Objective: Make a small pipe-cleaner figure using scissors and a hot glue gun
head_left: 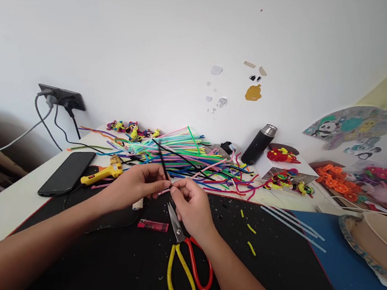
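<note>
My left hand (140, 184) pinches a black pipe cleaner (164, 161) that sticks up and to the left from between the fingers. Fingertips of my right hand (190, 203) meet it at the pipe cleaner's lower end, closed on the same piece. A short pink piece (163, 191) shows just under the fingertips. Below the hands, scissors (178, 231) with one yellow and one red handle lie on the black mat (118, 260), their tips near my right hand. A pink lighter (153, 225) rests left of the blades.
Behind the hands spreads a pile of coloured pipe cleaners (191, 157). At left are a yellow glue gun (104, 174) and a phone (67, 173). A black bottle (259, 145), yellow-green scraps (251, 229), glue sticks (294, 223) and a round container (386, 241) are at right.
</note>
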The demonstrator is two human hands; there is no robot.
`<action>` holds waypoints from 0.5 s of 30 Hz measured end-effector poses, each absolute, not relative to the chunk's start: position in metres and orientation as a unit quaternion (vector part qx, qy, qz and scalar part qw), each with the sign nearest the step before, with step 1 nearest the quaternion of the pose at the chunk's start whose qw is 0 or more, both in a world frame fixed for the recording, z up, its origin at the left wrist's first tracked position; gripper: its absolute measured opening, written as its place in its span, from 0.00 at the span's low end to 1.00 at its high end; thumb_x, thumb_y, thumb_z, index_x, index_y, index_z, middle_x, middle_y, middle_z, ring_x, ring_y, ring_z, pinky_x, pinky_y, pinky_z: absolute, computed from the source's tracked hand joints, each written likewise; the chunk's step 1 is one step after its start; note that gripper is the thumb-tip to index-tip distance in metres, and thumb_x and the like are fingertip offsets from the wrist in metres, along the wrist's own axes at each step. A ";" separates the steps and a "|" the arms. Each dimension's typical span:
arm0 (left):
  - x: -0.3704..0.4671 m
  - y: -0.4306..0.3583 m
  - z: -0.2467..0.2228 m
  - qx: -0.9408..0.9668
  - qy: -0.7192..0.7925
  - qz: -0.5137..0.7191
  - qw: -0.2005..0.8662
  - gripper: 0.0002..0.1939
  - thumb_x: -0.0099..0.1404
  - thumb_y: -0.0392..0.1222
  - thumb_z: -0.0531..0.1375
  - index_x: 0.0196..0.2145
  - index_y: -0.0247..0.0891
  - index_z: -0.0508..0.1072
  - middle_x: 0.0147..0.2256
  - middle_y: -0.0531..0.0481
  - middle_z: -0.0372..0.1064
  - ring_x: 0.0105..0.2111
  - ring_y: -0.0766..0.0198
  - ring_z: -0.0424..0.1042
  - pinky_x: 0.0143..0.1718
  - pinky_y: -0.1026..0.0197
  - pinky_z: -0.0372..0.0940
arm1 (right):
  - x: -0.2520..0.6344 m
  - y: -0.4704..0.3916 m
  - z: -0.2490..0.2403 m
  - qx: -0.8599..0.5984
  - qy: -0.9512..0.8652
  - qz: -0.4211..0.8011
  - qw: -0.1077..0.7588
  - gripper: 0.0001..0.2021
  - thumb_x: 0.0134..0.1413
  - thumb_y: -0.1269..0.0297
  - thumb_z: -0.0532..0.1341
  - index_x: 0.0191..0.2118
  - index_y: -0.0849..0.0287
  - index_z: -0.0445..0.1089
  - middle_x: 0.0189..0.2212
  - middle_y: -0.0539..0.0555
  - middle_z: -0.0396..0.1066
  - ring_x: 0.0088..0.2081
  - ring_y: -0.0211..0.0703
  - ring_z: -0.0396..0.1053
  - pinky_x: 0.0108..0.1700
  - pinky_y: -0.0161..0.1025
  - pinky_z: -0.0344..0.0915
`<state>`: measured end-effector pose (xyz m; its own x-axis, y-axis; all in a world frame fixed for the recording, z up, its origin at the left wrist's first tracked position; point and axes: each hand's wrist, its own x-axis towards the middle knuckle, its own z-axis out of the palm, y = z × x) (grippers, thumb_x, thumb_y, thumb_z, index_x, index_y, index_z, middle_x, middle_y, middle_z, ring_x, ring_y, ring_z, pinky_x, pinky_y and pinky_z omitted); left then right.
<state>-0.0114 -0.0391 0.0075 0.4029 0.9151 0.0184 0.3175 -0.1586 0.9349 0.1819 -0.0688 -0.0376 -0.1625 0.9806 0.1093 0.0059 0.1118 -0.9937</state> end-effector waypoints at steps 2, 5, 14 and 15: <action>-0.012 -0.037 0.008 0.684 0.447 0.306 0.488 0.23 0.61 0.63 0.68 0.37 0.39 0.76 0.26 0.54 0.72 0.25 0.63 0.71 0.27 0.63 0.65 | 0.183 -0.068 -0.035 -0.425 -0.549 0.527 0.491 0.12 0.60 0.53 0.65 0.36 0.55 0.68 0.17 0.39 0.56 0.14 0.32 0.53 0.18 0.32 0.47; -0.011 -0.037 0.009 0.673 0.449 0.299 0.507 0.24 0.59 0.63 0.70 0.39 0.39 0.77 0.24 0.55 0.71 0.24 0.62 0.71 0.26 0.63 0.65 | 0.183 -0.067 -0.033 -0.422 -0.529 0.542 0.499 0.13 0.59 0.51 0.66 0.36 0.55 0.68 0.16 0.38 0.57 0.13 0.32 0.54 0.17 0.31 0.47; -0.002 -0.043 0.012 0.649 0.461 0.325 0.510 0.29 0.53 0.68 0.71 0.35 0.39 0.76 0.22 0.55 0.69 0.22 0.63 0.69 0.22 0.64 0.62 | 0.183 -0.067 -0.033 -0.420 -0.517 0.550 0.503 0.14 0.58 0.50 0.66 0.36 0.54 0.67 0.15 0.37 0.56 0.12 0.32 0.52 0.16 0.31 0.48; -0.002 -0.043 0.011 0.649 0.461 0.326 0.511 0.29 0.53 0.68 0.71 0.35 0.39 0.77 0.22 0.55 0.69 0.22 0.63 0.69 0.22 0.64 0.62 | 0.183 -0.067 -0.034 -0.420 -0.521 0.547 0.503 0.13 0.58 0.51 0.65 0.36 0.54 0.67 0.14 0.37 0.56 0.12 0.32 0.52 0.17 0.31 0.48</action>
<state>-0.0022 -0.0425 0.0110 0.3629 0.9306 -0.0477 0.2647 -0.0539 0.9628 0.1831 -0.0671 -0.0336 -0.1414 0.9879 0.0638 -0.1123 0.0481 -0.9925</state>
